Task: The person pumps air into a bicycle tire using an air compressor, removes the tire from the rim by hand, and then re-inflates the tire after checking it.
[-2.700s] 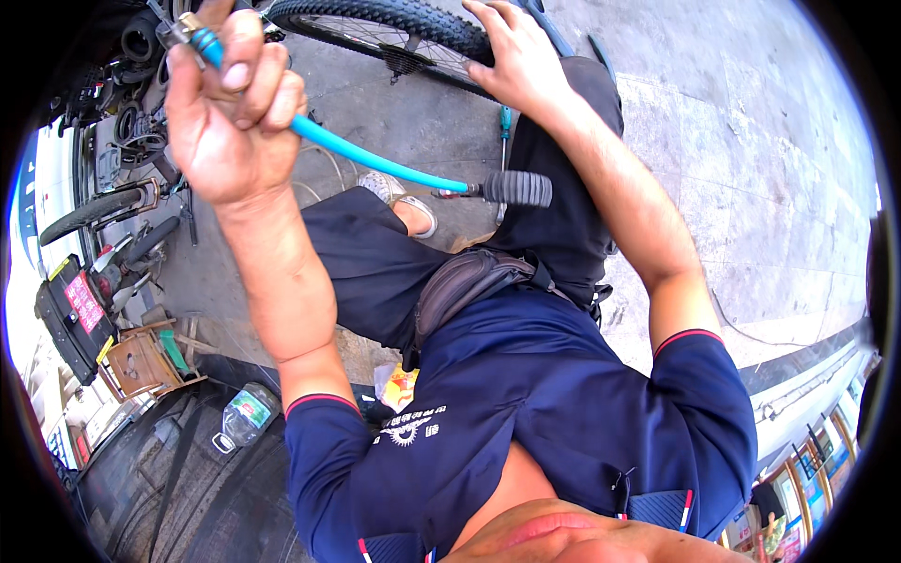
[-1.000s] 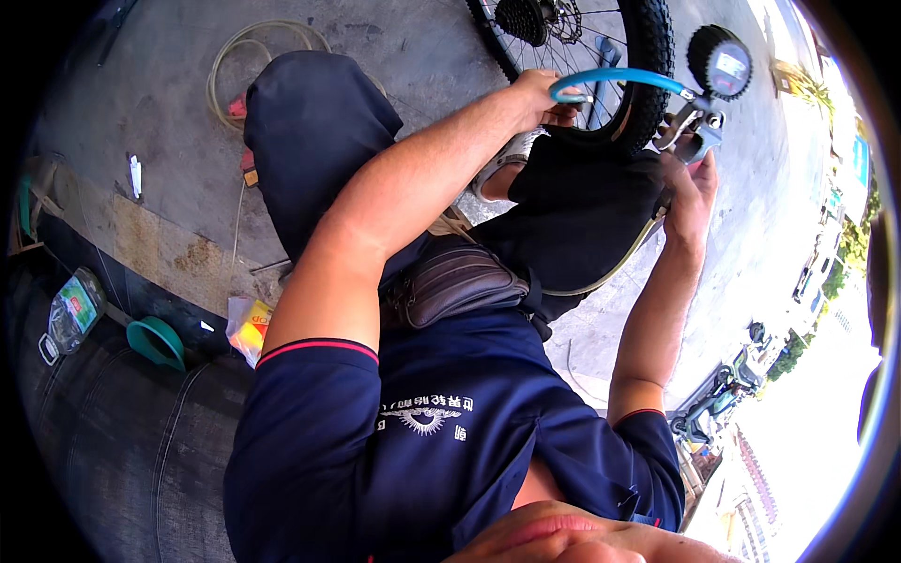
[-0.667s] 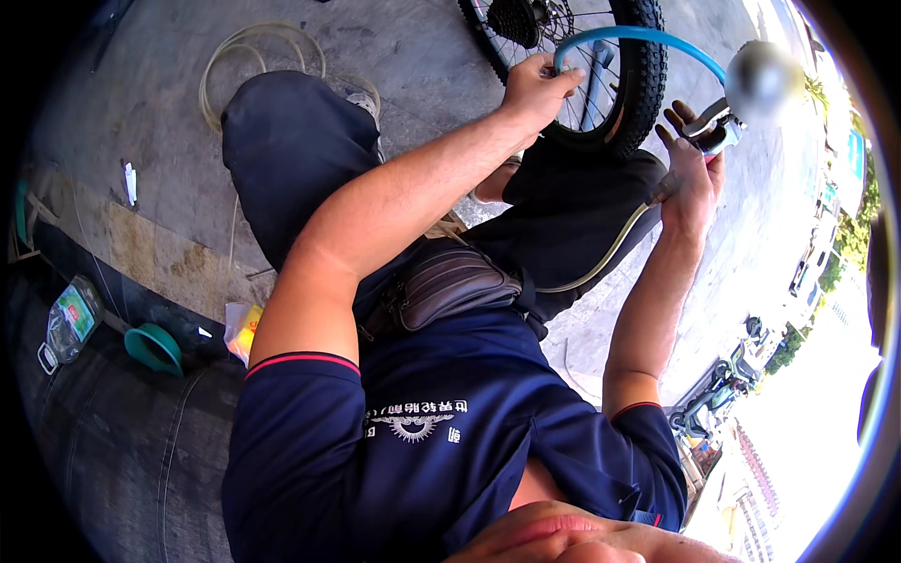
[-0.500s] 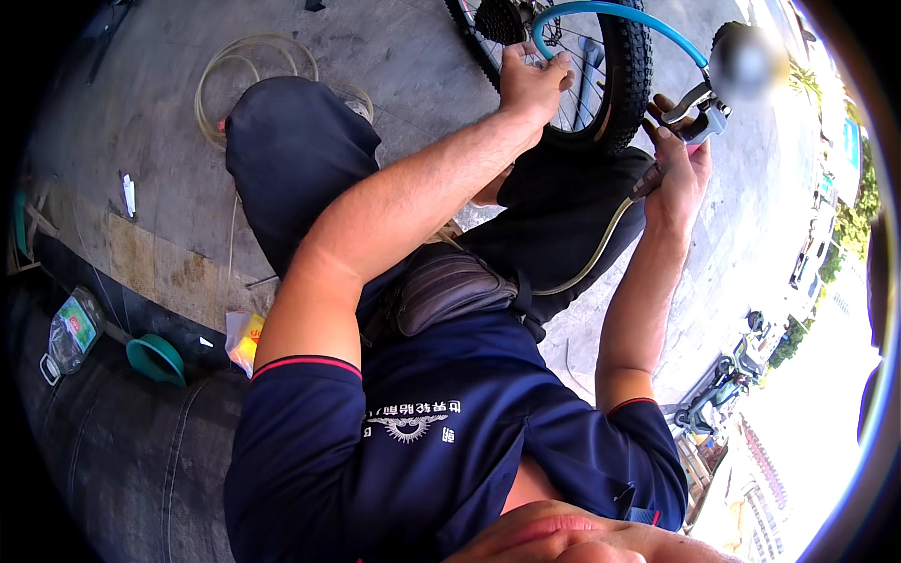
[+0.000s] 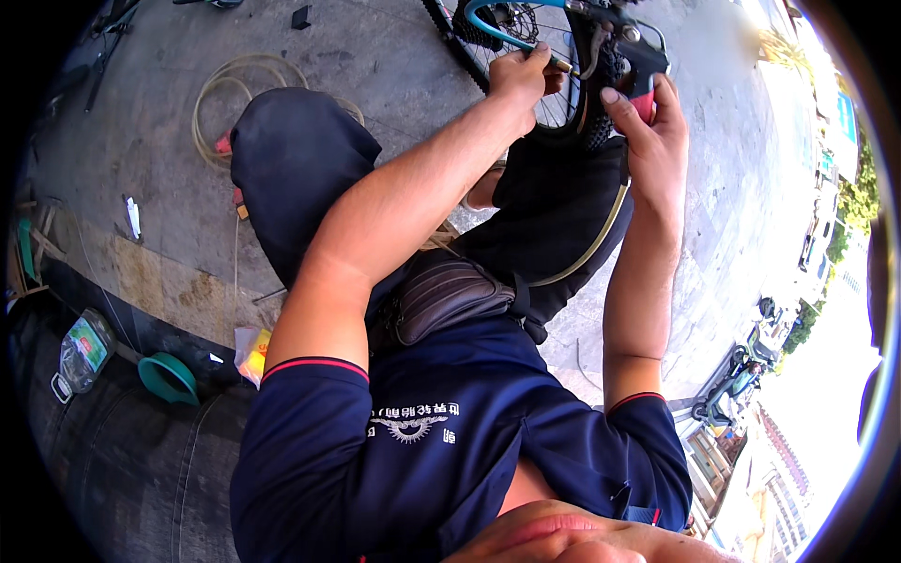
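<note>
My left hand (image 5: 516, 89) pinches the blue hose (image 5: 490, 32) close to its brass-coloured end, beside the spokes of a bicycle wheel (image 5: 593, 122). A tyre inflator gun (image 5: 646, 64), dark with a red part by the grip and a metal lever, sits in my right hand (image 5: 657, 141). That hand's fingers wrap round the lower part of the gun, just right of the tyre. From the gun's top the blue hose loops out past the upper edge of the picture. Whether the hose end touches the valve cannot be made out.
A pale hose (image 5: 596, 242) runs along my right thigh. Another clear hose (image 5: 202, 103) lies coiled on the concrete floor beyond my left knee. To the left are a plastic bottle (image 5: 84, 352) and a green bowl (image 5: 169, 378). Motorbikes (image 5: 732, 385) stand far right.
My right hand has swung left with the inflator gun, which is turned and now overlaps the tyre. My left hand has shifted slightly left, and the hose's brass-coloured end has come into sight.
</note>
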Motion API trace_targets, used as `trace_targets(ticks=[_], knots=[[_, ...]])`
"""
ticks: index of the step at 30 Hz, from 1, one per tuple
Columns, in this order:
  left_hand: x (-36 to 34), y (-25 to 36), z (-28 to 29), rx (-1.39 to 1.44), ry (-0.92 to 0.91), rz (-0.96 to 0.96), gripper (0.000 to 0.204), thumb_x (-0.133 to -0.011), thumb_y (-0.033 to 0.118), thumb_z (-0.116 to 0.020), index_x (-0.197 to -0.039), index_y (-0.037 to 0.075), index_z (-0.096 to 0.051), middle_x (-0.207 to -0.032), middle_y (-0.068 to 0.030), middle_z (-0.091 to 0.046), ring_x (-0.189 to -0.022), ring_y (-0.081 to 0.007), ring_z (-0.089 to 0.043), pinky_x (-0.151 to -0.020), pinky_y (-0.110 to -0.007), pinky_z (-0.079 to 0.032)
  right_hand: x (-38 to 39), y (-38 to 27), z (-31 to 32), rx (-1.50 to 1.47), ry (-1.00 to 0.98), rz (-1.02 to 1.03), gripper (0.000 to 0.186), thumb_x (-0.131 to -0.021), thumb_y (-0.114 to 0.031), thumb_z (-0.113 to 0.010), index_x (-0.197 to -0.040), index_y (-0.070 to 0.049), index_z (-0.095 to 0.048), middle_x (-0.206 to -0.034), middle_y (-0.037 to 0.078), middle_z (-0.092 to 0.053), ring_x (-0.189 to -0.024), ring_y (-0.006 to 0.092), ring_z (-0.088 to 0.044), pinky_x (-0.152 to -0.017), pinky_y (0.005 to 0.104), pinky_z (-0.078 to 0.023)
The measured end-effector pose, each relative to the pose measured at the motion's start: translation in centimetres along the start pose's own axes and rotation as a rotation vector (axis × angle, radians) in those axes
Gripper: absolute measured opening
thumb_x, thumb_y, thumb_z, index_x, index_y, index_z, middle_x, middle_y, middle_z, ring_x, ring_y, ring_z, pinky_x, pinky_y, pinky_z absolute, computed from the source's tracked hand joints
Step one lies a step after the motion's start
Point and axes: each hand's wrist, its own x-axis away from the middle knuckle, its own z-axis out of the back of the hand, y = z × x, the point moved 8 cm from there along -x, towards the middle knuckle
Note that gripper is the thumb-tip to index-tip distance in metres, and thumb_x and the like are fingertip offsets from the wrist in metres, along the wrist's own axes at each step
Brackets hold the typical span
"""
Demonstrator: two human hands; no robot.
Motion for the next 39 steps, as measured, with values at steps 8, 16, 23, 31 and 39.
trace_targets(ticks=[8,16,23,31,39], knots=[[-0.6,-1.0,-0.6,0.050,-0.007,0.056,0.032,-0.110,0.026,-0.056,-0.095,0.000,-0.068,-0.082,-0.0117,-0.074,-0.064,-0.0210,-0.072,-0.055,-0.031,-0.059,-3.9,-1.9,-3.3,0.142,-0.178,0.154,0.037,-0.093,-0.011,-0.080,-0.125,0.003,-0.066,-0.128,0.005,-0.064,-0.111,0.0163,-0.066,-0.097,0.0300,-0.054],[-0.3,-1.0,-0.6,0.046,0.011,0.089,0.033,-0.110,0.026,-0.057,-0.093,0.000,-0.068,-0.082,-0.0110,-0.075,-0.065,-0.0180,-0.071,-0.056,-0.031,-0.058,-3.4,-2.0,-3.5,0.018,-0.212,0.111,0.037,-0.093,-0.009,-0.079,-0.125,0.002,-0.066,-0.126,0.002,-0.064,-0.108,0.0144,-0.066,-0.096,0.0291,-0.053],[0.1,-1.5,-0.6,-0.066,0.021,0.085,0.028,-0.109,0.026,-0.057,-0.095,0.005,-0.068,-0.083,-0.0069,-0.072,-0.071,-0.0179,-0.069,-0.064,-0.034,-0.052,-3.5,-1.6,-2.1,0.158,-0.172,0.082,0.044,-0.087,-0.022,-0.082,-0.122,0.001,-0.071,-0.141,0.014,-0.061,-0.126,0.0326,-0.063,-0.102,0.0401,-0.052],[-1.4,-1.4,-0.8,-0.039,-0.180,0.144,0.027,-0.108,0.026,-0.058,-0.098,0.003,-0.069,-0.084,-0.0075,-0.072,-0.075,-0.0206,-0.070,-0.067,-0.035,-0.055,-1.8,-2.5,-2.4,0.508,0.082,0.290,0.040,-0.082,-0.019,-0.078,-0.116,0.002,-0.072,-0.136,0.018,-0.060,-0.119,0.0348,-0.065,-0.098,0.0419,-0.054],[-1.3,-1.8,-0.9,-0.061,-0.218,0.211,0.029,-0.109,0.029,-0.058,-0.100,0.004,-0.070,-0.091,-0.0075,-0.071,-0.085,-0.0220,-0.068,-0.080,-0.039,-0.057,-0.8,-4.4,-3.1,0.710,0.117,0.352,0.042,-0.083,-0.017,-0.078,-0.120,0.001,-0.071,-0.138,0.017,-0.060,-0.111,0.0335,-0.071,-0.094,0.0397,-0.057]])
